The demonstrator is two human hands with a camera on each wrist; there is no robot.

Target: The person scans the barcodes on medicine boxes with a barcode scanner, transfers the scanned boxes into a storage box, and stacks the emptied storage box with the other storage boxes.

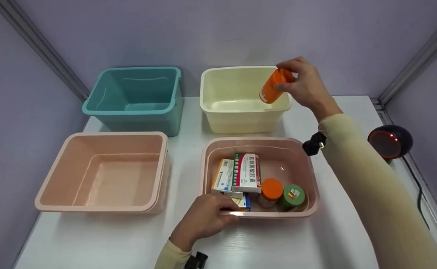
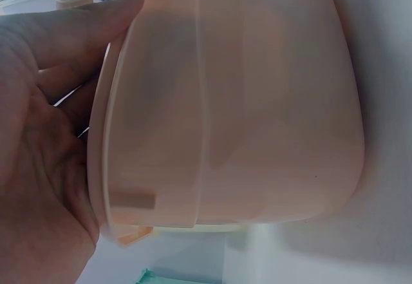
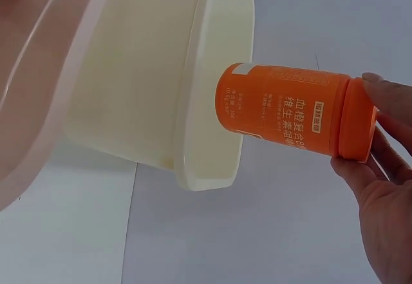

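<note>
Holding an orange bottle [image 1: 272, 86] by its cap end, the right hand [image 1: 306, 86] had its fingers pinched round it; the bottle hung tilted, base down, over the right rim of the cream bin [image 1: 240, 123], not yet released.

Progress, as judged: cream bin showed nothing else inside; teal bin [image 1: 136, 112] and left pink bin [image 1: 102, 201] likewise showed no contents. Remaining in the near pink bin [image 1: 311, 175]: a red-and-green box [image 1: 246, 172], a blue-and-white box [image 1: 222, 177], a second orange-capped bottle [image 1: 271, 191], a green-capped bottle [image 1: 291, 197]. Sorting looked barely begun.

Left hand [image 1: 205, 218]: fingers curled over the near pink bin's front rim, steadying it on the white worktop [image 1: 315, 239].

Unclear: another box lay partly under the left hand's fingers; the small print on the labels could not be made out. A dark round device [image 1: 390, 141] stood at the right edge.
</note>
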